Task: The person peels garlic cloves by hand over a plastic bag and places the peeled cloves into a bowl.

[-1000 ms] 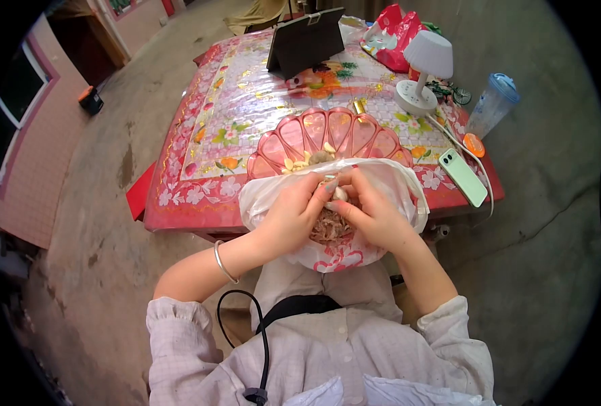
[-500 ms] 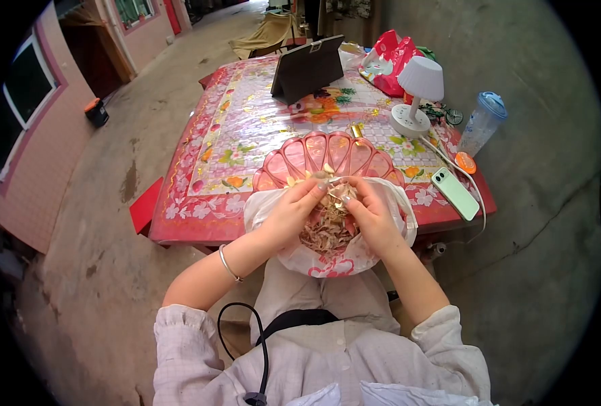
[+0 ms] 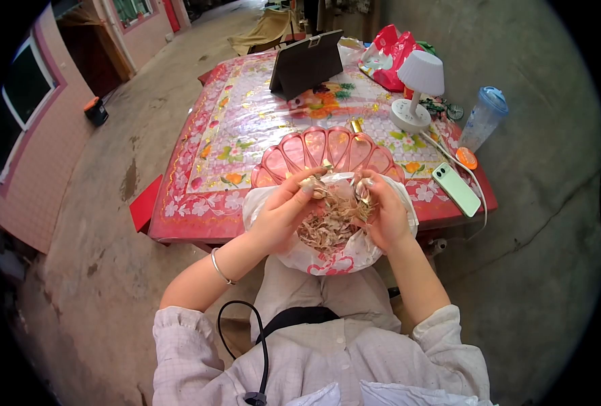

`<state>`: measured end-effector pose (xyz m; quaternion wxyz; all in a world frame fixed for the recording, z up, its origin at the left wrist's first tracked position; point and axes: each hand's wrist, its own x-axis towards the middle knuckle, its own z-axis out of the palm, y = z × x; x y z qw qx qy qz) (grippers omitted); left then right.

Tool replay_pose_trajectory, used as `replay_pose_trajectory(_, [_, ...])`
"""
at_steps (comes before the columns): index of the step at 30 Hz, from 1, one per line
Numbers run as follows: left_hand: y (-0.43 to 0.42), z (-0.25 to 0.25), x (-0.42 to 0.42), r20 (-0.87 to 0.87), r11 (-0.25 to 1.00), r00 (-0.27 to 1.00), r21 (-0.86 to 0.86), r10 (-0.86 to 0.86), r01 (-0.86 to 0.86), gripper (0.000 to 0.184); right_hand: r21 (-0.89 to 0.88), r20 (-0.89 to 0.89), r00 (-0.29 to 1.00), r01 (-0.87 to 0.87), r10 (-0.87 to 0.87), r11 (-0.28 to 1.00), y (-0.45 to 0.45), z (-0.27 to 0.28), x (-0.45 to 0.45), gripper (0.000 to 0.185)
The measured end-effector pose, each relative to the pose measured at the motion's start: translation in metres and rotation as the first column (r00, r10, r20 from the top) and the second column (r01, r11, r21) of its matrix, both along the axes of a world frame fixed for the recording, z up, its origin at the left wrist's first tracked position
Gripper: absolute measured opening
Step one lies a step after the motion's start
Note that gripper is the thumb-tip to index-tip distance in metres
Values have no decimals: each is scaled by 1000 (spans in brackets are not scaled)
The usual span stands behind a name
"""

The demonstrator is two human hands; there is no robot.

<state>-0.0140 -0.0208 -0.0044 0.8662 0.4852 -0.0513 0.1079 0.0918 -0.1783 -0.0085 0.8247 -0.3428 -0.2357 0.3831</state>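
The patterned surface [image 3: 185, 196] spans the middle of the frame. Both forearms [image 3: 202, 274] angle inward to a white bag [image 3: 258, 205] of dry husks [image 3: 329, 230] at centre. Slightly apart above it, the left hand [image 3: 281, 211] pinches a pale garlic piece [image 3: 309, 183]; the right hand [image 3: 388, 216] curls round a garlic bulb [image 3: 362, 191].

Left fingers [image 3: 291, 191] and right fingers [image 3: 383, 189] have parted, each holding garlic [image 3: 362, 191].
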Motion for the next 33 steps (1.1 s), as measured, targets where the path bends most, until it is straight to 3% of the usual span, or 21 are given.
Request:
replay_pose_trajectory(2, [-1, 1, 0, 27, 975, 999, 218, 32, -37, 33, -144, 112, 994, 10, 7, 990, 1, -3, -1, 33])
replay_pose_trajectory(3, [1, -2, -1, 19, 976, 999, 215, 31, -35, 33, -147, 104, 995, 9, 6, 989, 3, -3, -3, 33])
replay_pose_trajectory(5, [5, -7, 0, 12, 957, 1000, 289, -9, 6, 31, -245, 295, 952, -3, 77, 970, 6, -1, -8, 39])
replay_pose_trajectory(7, [1, -4, -1, -20, 966, 1000, 257, 5, 0, 29, -265, 249, 965, -17, 86, 964, 5, -1, -8, 41])
replay_pose_trajectory(9, [0, -5, 0, -52, 974, 998, 226, 17, -5, 27, -418, 385, 907, 7, 170, 908, 3, -7, -2, 36])
replay_pose_trajectory(11, [2, -8, 2, 53, 857, 994, 503, 98, -111, 32, -405, 398, 899, -6, 183, 914, 0, -1, -5, 35])
replay_pose_trajectory(12, [4, -7, 1, 48, 858, 994, 501, 97, -108, 32, -389, 415, 889, -19, 194, 921, 0, 1, -7, 35])
replay_pose_trajectory(14, [6, 1, -2, 211, 460, 964, 849, 159, -262, 40, -373, 407, 889, -46, 208, 927, 7, -1, -10, 33])
replay_pose_trajectory(15, [7, 4, -3, 208, 461, 965, 849, 159, -259, 40, -353, 405, 887, -73, 223, 933, 9, -2, -11, 32])
replay_pose_trajectory(17, [8, 8, -5, 341, 261, 935, 898, 97, -354, 44, -358, 397, 889, -80, 229, 930, 7, -4, -8, 30])
replay_pose_trajectory(21, [7, 5, -7, 312, 330, 945, 886, 98, -327, 39, -372, 422, 877, -63, 229, 926, 3, -4, -5, 23])
replay_pose_trajectory(23, [8, 2, -8, 164, 501, 982, 845, 96, -190, 32, -371, 438, 880, -10, 184, 929, 2, -2, -7, 23])
replay_pose_trajectory(27, [9, -2, -6, 192, 546, 980, 817, 49, -187, 32, -369, 436, 894, 69, 107, 927, 1, -4, -6, 22])
replay_pose_trajectory(30, [5, -3, -5, 218, 646, 975, 738, 43, -194, 32, -332, 352, 928, 1, 123, 943, 0, 1, -8, 20])
replay_pose_trajectory(32, [3, -8, -5, 204, 829, 963, 496, 178, -258, 34, -340, 360, 928, 39, 92, 939, 2, -7, -6, 19])
replay_pose_trajectory(33, [6, -6, -6, 203, 828, 963, 497, 178, -258, 34, -350, 369, 927, 75, 64, 934, 3, -8, -6, 19])
